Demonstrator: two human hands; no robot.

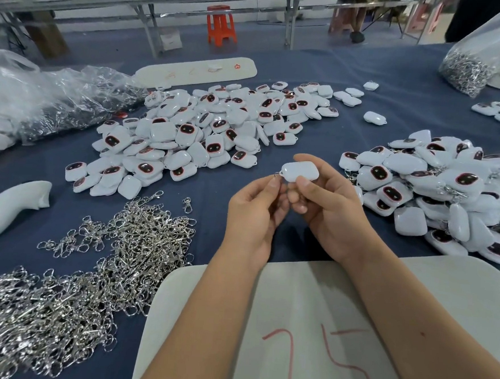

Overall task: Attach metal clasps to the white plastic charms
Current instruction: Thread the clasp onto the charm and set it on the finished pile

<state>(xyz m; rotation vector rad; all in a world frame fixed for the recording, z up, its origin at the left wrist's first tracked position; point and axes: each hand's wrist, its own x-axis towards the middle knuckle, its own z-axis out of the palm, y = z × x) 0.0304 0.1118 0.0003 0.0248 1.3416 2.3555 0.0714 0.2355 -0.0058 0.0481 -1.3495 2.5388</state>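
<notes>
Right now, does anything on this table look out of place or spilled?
Nothing looks damaged. A few charms lie scattered apart from the main charm pile, and several loose clasps have strayed from the clasp heap. The right hand holds one charm and the left hand pinches its clasp.

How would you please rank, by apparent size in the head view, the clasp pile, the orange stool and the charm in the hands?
1. The clasp pile, by far the largest, though it lies near the camera.
2. The orange stool; distance shrinks it.
3. The charm, gripped by the right hand, looks close to the stool, so that order is unsure.
</notes>
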